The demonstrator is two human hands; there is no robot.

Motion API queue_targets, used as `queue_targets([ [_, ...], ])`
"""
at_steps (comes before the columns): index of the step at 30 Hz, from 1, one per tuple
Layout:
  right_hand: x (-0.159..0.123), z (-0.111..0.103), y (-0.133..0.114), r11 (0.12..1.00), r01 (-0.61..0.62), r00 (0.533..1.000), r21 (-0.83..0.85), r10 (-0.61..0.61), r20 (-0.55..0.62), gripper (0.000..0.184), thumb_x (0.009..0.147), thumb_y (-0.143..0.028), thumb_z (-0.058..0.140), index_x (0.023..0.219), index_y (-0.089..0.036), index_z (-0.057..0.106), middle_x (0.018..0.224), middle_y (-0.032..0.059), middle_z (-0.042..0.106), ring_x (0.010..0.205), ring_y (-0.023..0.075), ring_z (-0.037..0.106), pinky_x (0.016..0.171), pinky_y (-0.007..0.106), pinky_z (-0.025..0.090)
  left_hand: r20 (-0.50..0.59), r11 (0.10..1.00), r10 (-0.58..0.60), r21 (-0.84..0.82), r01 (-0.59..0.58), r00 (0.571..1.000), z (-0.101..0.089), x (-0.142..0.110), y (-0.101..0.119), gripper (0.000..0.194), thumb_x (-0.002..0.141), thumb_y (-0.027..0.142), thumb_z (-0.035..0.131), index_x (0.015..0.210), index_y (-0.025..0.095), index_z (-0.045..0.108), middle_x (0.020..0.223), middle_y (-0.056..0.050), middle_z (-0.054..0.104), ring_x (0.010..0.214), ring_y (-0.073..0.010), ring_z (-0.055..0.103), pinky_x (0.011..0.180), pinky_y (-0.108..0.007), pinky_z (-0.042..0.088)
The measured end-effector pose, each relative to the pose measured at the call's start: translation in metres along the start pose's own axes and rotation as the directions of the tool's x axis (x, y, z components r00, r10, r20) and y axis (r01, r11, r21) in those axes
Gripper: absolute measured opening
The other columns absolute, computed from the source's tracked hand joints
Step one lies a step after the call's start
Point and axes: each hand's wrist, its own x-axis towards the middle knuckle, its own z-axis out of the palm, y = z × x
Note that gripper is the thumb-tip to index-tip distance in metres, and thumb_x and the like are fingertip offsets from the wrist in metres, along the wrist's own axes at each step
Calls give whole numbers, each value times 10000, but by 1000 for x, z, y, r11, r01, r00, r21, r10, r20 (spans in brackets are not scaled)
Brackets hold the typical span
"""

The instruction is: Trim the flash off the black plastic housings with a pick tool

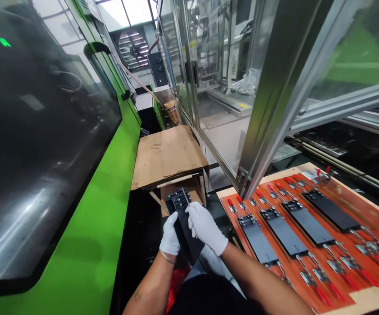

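Observation:
My left hand in a white glove grips a black moulded plate and stands it tilted up. My right hand, also gloved, is shut on a thin metal tool whose tip lies along the plate's upper end. To the right lies an orange-red fixture board. Several flat black plates rest on it, such as one at the far side, held by toggle clamps with red handles. My right forearm passes just in front of the board's near corner.
A green machine with a dark glossy panel fills the left side. Ahead, flattened cardboard lies on a stand. An aluminium-framed glass door stands open above the board, with machinery behind it.

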Motion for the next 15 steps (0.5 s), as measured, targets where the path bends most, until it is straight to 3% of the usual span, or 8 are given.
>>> queue_targets([
  [4,-6,12,6,997,-22,999,69,21,25,193,965,-366,406,820,-246,452,450,-115,442,301,95,391,345,201,295,-74,997,58,47,-55,996,-1,-14,-1,197,760,336,698,667,172,643,555,-37,617,637,-269,697,635,-376,587],
  [7,-11,19,8,993,-26,991,115,11,132,201,921,-413,463,817,-242,473,448,-107,472,295,88,392,328,195,282,-20,987,119,109,-116,993,-2,-23,-2,236,754,381,711,659,185,620,497,-7,550,598,-259,677,610,-368,579],
  [10,-13,24,8,985,-91,992,148,76,104,249,880,-490,441,825,-247,457,412,-119,460,273,97,396,292,184,243,65,975,130,175,-140,989,-5,-29,-3,275,773,418,710,683,178,609,506,-1,531,568,-244,658,604,-371,574],
  [15,-17,24,10,987,-43,987,158,17,161,290,813,-535,477,813,-245,468,412,-117,469,272,92,399,290,181,257,134,954,182,217,-209,974,-8,-35,-5,296,824,438,709,715,182,610,491,2,536,544,-245,655,573,-373,567],
])
